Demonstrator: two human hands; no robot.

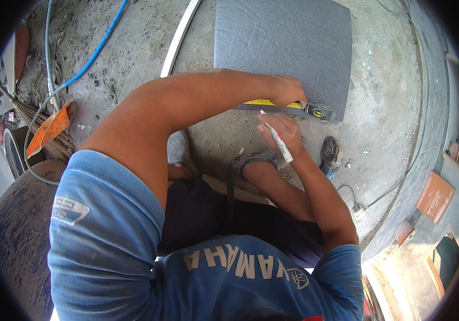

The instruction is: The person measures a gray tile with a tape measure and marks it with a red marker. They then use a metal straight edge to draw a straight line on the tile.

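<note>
Counted on the floor: one grey tile [283,48], one tape measure [315,111] laid along its near edge, one white marker [278,140], one angle grinder [329,152], and one blue hose [98,51]. At the left edge there is one broom [37,120] and one orange dustpan [50,128]. Two hands are in view, the left [288,90] and the right [283,131], and one sandal [253,158].

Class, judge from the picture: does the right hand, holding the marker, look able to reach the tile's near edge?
Probably yes: the right hand with the marker sits just beside the grey tile edge, nothing between.
</note>
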